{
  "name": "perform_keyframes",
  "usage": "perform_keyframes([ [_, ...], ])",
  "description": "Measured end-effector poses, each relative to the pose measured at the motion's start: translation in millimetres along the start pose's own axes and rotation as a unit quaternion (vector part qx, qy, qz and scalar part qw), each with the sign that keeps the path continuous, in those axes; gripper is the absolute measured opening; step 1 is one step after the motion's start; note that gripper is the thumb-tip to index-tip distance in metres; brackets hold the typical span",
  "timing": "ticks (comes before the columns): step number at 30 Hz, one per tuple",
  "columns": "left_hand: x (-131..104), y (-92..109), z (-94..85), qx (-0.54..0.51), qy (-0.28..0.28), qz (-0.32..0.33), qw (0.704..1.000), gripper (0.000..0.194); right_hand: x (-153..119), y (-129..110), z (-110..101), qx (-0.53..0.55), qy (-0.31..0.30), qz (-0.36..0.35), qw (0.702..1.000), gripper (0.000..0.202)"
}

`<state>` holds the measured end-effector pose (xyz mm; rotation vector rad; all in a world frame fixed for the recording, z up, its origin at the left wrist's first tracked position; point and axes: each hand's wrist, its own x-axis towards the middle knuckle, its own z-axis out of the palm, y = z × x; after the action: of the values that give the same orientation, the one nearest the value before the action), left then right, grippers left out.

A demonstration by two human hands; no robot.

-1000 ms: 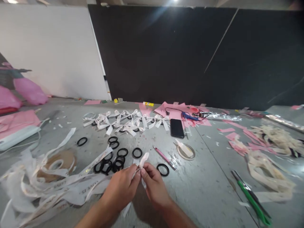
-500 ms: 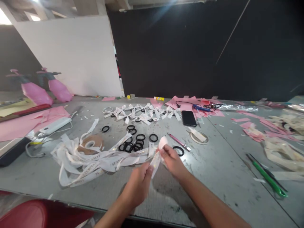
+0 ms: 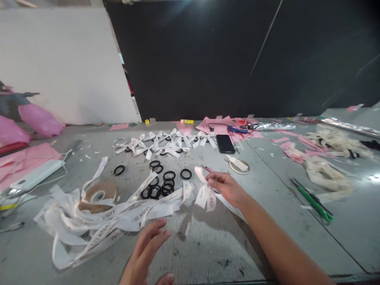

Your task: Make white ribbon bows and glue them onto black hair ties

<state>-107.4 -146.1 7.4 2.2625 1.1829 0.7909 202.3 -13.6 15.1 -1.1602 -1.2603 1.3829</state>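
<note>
My right hand (image 3: 227, 188) pinches a white ribbon bow (image 3: 202, 194) with printed letters, held up over the grey table with its tails hanging down. Free of anything, my left hand (image 3: 150, 249) is at the front with its fingers apart. To its left spreads a tangle of printed white ribbon (image 3: 101, 231), partly over a brown ribbon spool (image 3: 102, 194). A cluster of black rings (image 3: 162, 186) lies beyond the ribbon, and a single black ring (image 3: 186, 173) is just left of the bow. The tip of a pink pen-like tool (image 3: 208, 169) shows behind my right hand.
Several finished white bows (image 3: 166, 142) lie in a group farther back. Right of them are a black phone (image 3: 225, 143) and a roll of narrow tape (image 3: 239, 165). A green-handled tool (image 3: 314, 202) rests at the right. Pink paper (image 3: 35, 160) and a white power strip (image 3: 37, 176) are at left.
My left hand has let go of the ribbon and drawn back toward the front left, opening. My right hand now holds the bow alone. The whole view has swung right.
</note>
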Motion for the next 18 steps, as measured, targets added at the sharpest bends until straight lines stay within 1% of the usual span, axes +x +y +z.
perform_keyframes([
  [2, 4.5, -5.4, -9.5, 0.028, -0.004, -0.002, 1.000, 0.063, -5.8, -7.5, -1.8, -0.071, -0.068, 0.021, 0.995, 0.020],
  [3, 9.5, -6.4, -13.0, 0.042, -0.009, -0.003, 0.999, 0.064, -8.5, -9.7, -1.1, -0.129, -0.108, 0.023, 0.985, 0.014],
  [5, 24.7, -5.3, -16.1, 0.057, -0.026, 0.007, 0.998, 0.060, -13.2, -11.5, 2.1, -0.263, -0.176, -0.006, 0.949, 0.010],
  [6, 34.8, -3.1, -15.5, 0.057, -0.038, 0.023, 0.997, 0.056, -14.8, -11.9, 3.4, -0.323, -0.193, -0.033, 0.926, 0.013],
  [7, 46.2, 0.0, -13.5, 0.053, -0.050, 0.045, 0.996, 0.051, -15.6, -12.7, 3.5, -0.370, -0.194, -0.062, 0.906, 0.015],
  [8, 58.5, 3.9, -10.2, 0.049, -0.069, 0.074, 0.994, 0.046, -15.3, -14.1, 1.5, -0.408, -0.180, -0.086, 0.891, 0.016],
  [9, 71.3, 8.5, -5.9, 0.049, -0.092, 0.106, 0.989, 0.042, -13.8, -16.1, -3.0, -0.436, -0.153, -0.102, 0.881, 0.017],
  [11, 96.5, 18.6, 4.8, 0.073, -0.162, 0.124, 0.976, 0.034, -6.8, -20.6, -19.1, -0.471, -0.072, -0.107, 0.873, 0.019],
  [13, 118.4, 27.9, 17.5, 0.101, -0.216, 0.139, 0.961, 0.027, 4.0, -21.9, -40.3, -0.491, 0.006, -0.096, 0.866, 0.020],
  [14, 127.5, 31.4, 24.4, 0.118, -0.237, 0.145, 0.953, 0.024, 9.9, -20.1, -50.4, -0.513, 0.046, -0.095, 0.852, 0.020],
  [16, 141.2, 35.1, 38.9, 0.159, -0.261, 0.161, 0.938, 0.020, 20.1, -11.7, -66.1, -0.561, 0.083, -0.096, 0.818, 0.017],
  [18, 149.1, 34.1, 53.4, 0.194, -0.263, 0.188, 0.926, 0.018, 26.0, -0.3, -75.9, -0.589, 0.099, -0.117, 0.793, 0.019],
])
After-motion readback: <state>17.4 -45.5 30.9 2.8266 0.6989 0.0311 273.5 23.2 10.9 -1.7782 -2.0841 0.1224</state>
